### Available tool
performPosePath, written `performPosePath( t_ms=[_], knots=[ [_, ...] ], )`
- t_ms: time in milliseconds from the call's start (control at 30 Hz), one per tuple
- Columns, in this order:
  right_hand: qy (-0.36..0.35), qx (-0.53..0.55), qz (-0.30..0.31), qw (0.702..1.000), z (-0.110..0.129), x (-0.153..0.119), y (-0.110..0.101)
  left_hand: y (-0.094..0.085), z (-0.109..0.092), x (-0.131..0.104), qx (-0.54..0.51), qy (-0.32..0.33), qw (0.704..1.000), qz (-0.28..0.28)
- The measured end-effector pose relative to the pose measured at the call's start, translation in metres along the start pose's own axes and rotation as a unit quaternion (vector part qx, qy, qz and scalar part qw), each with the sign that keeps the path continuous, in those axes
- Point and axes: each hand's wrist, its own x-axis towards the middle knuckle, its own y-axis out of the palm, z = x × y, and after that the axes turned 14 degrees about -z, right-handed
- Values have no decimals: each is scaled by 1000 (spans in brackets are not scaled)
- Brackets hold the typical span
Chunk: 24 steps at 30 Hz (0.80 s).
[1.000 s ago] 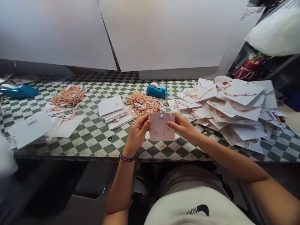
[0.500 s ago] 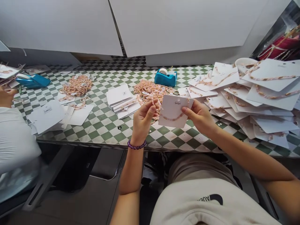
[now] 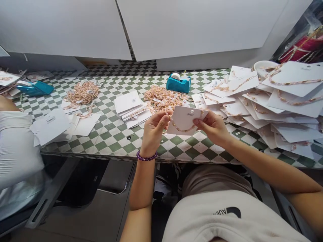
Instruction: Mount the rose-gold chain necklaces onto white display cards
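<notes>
A white card [image 3: 185, 116] is held up above the table, tilted, with a beaded necklace [image 3: 185, 130] curving across its front. My right hand [image 3: 214, 127] grips the card's right edge, thumb on the front. At the card's left edge, my left hand [image 3: 156, 129] pinches the loose end of the necklace between thumb and fingers. Just behind the card lies a tangled pile of pink and gold necklaces [image 3: 161, 95]. Left of that pile is a stack of white cards [image 3: 128, 102].
A teal tape dispenser [image 3: 178, 83] stands behind the pile. Many carded necklaces [image 3: 285, 114] are heaped at the right, beside a white cup [image 3: 264, 65]. At the left are another necklace pile [image 3: 83, 92], loose cards [image 3: 51, 124], a second dispenser [image 3: 35, 88] and a person's white sleeve [image 3: 19, 148].
The card has tipped back and shifted slightly left in my hands. My left fingers have come closer to its left edge. The neighbouring person's arm has moved a little.
</notes>
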Motion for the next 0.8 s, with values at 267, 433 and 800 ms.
performPosePath(
  t_ms=[267,433,800],
  knots=[
    [15,-12,22,1000,0,-2,1,0,0,0,-5,-8,1000,-12],
    [28,18,25,999,0,-4,2,-2,4,0,-13,-5,1000,19],
    [-3,6,22,1000,-3,-6,2,-2,2,1,-11,-43,997,64]
  ],
)
